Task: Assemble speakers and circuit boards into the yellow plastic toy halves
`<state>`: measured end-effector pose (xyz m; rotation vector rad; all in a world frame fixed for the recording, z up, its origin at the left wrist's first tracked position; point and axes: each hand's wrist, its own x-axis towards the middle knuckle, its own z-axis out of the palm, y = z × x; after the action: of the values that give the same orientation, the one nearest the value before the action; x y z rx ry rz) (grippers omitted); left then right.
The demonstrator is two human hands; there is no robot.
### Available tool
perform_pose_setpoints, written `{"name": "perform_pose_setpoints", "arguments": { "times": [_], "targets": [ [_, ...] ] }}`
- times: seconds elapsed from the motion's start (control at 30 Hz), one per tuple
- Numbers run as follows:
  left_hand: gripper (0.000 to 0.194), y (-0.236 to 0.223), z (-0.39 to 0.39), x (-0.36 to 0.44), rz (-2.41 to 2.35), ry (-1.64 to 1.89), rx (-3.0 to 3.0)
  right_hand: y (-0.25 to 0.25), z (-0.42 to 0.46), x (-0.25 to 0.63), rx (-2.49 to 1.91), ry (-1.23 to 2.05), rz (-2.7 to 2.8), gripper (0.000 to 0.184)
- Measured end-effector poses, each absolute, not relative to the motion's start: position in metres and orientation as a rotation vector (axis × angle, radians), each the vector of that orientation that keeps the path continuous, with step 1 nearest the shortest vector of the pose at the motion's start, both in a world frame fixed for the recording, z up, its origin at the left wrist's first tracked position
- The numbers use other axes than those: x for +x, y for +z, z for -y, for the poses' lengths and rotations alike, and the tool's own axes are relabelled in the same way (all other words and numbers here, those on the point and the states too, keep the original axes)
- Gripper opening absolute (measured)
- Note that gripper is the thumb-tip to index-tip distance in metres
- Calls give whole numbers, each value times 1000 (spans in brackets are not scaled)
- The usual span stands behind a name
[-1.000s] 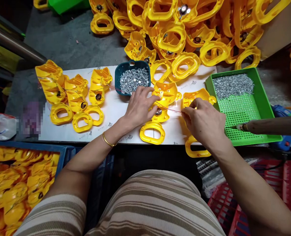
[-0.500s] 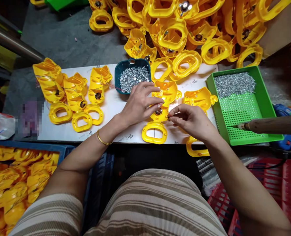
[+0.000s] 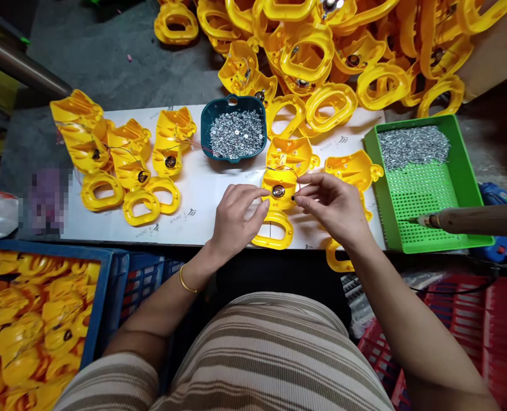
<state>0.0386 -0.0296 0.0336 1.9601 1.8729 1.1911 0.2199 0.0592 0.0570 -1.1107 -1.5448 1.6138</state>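
Note:
A yellow plastic shell (image 3: 279,171) with a round metal part in its middle and a handle loop lies on the white board (image 3: 202,188) in front of me. My left hand (image 3: 236,220) rests at its left side, fingers curled, fingertips touching the shell near the metal part. My right hand (image 3: 334,205) is at its right side, thumb and fingers pinched on a thin red wire (image 3: 298,187) that loops over the shell. A second yellow shell (image 3: 351,166) lies partly under my right hand.
A teal bowl of small screws (image 3: 236,134) stands just behind the shell. A green tray of screws (image 3: 420,171) sits at the right, with a wooden-handled tool (image 3: 471,220) across its front. Yellow shells are stacked at the left (image 3: 116,160), heaped behind (image 3: 330,51), and fill a blue crate (image 3: 31,325).
My left hand has drawn back from the top of the shell to its left side. My right hand has moved left, bringing the red wire in over the shell.

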Motion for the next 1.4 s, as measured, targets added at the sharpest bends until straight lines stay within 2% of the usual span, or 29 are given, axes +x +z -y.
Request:
{"name": "perform_pose_setpoints", "arguments": {
  "times": [0.17, 0.37, 0.5, 0.63, 0.73, 0.87, 0.93, 1.2, 1.4],
  "targets": [
    [40, 16, 47, 41, -1878, 1074, 1768, 47, -52, 213, -1095, 1463, 1784, 38],
    [23, 21, 48, 52, -1882, 1276, 1702, 49, -49, 211, -1070, 1730, 1520, 41],
    [15, 26, 44, 58, -1720, 1315, 1600, 53, -44, 211, -1090, 1749, 1542, 37],
    [12, 27, 43, 55, -1746, 1409, 1645, 52, -41, 214, -1143, 1517, 1706, 31],
    [14, 21, 47, 46, -1942, 1302, 1756, 49, -41, 218, -1160, 1236, 1863, 38],
    [57, 9, 53, 40, -1980, 1025, 1651, 43, -36, 216, -1108, 1057, 2033, 53],
    [66, 7, 54, 42, -1939, 987, 1593, 39, -34, 212, -1097, 973, 2078, 53],
    [60, 8, 53, 45, -1807, 1012, 1573, 24, -37, 202, -1053, 744, 2226, 54],
    [63, 6, 56, 46, -1743, 1084, 1564, 32, -36, 200, -1037, 483, 2524, 54]
  ]
}}
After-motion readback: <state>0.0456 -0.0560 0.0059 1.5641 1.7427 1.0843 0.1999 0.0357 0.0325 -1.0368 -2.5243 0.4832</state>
